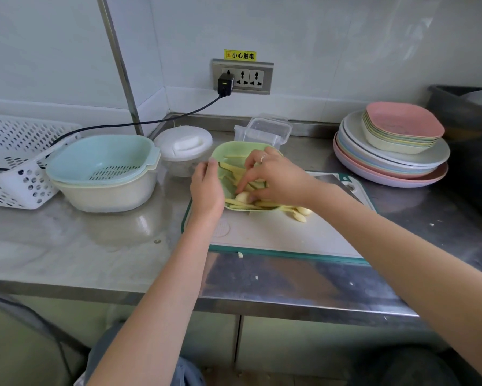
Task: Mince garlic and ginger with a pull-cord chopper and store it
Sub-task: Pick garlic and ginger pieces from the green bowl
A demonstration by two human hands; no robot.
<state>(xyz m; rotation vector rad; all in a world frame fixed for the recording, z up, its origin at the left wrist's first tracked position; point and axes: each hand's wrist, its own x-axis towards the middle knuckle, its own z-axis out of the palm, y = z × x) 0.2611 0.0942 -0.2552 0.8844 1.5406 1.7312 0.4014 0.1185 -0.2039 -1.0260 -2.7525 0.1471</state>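
Observation:
A green plate (231, 150) is tipped toward me over the white cutting board (265, 232), with my left hand (206, 190) gripping its left rim. Ginger strips (242, 203) and a garlic clove (242, 196) lie at the plate's lower edge. My right hand (276, 178) reaches into the plate, fingers spread on the ginger strips. Two more garlic cloves (301, 214) lie on the board beside the plate. The pull-cord chopper (182, 147), white lid on a clear bowl, stands behind the plate to the left. A clear storage box (267, 129) stands behind the plate.
A blue colander in a cream bowl (103, 174) and a white basket (14, 162) stand at the left. Stacked plates (390, 151) sit at the right beside a dark bin (468, 129). A black cable (150, 121) runs from the wall socket. Small scraps lie near the counter's front edge.

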